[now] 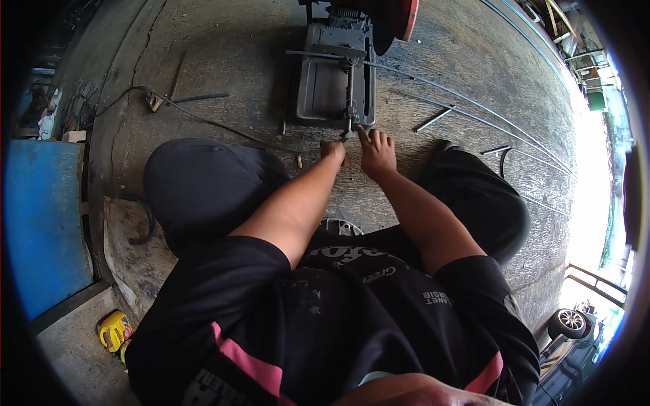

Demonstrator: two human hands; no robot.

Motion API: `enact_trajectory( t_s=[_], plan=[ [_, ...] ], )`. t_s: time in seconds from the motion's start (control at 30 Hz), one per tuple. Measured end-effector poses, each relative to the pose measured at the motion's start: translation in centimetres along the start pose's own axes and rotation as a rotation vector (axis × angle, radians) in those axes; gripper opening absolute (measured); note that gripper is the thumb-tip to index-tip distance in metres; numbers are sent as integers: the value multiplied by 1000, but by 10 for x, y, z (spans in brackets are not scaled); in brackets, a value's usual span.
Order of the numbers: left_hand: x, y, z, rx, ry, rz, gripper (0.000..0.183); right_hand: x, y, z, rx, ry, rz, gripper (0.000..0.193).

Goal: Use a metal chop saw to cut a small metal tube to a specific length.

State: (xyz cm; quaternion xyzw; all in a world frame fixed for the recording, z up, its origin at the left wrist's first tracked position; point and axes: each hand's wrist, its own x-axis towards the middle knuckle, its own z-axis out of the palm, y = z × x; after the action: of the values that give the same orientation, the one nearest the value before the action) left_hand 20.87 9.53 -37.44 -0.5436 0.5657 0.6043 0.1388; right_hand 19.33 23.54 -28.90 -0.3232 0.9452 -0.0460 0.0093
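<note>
A cut-off saw (317,98) stands on the ground ahead of me, its dark metal base facing my hands. The vise screw (351,91) runs along the base toward me and ends in a small handle (349,134) at the front edge. My left hand (332,151) is closed at the left side of this handle, its fingers curled and partly hidden. At the right side, my right hand (378,154) has its fingers apart, the index finger reaching against the handle. A long thin metal rod (420,78) lies across the saw at the vise jaw.
More long rods and short cut pieces (433,120) lie to the right. A cable (223,125) crosses the ground on the left, near a dark rod (202,97). My bent knees (203,183) flank my arms. A blue panel (44,223) and a yellow container (114,330) are farther left.
</note>
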Motion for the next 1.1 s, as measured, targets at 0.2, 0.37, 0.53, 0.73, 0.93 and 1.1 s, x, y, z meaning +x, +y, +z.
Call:
enact_trajectory(
  t_s=[0.2, 0.37, 0.53, 0.73, 0.93, 1.1],
  plan=[
    [28, -5, -1, -187, -87, 10, 48, 7, -28, -16, -48, 64, -290, 74],
    [34, -12, 1, -70, -4, 27, 42, 15, -20, -16, -133, -4, -216, 66],
    [7, -1, -1, 162, 166, 133, 42, -1, 30, -19, -314, -183, -116, 34],
    [-14, 11, -5, 113, 103, 63, 50, -5, 33, -6, -77, -110, 103, 37],
    [-27, 18, -3, 143, 81, 124, 70, 0, 8, 5, -28, -958, 17, 66],
    [-49, 9, 10, 352, 76, 391, 88, -2, 19, 2, 153, -698, 172, 57]
  ],
)
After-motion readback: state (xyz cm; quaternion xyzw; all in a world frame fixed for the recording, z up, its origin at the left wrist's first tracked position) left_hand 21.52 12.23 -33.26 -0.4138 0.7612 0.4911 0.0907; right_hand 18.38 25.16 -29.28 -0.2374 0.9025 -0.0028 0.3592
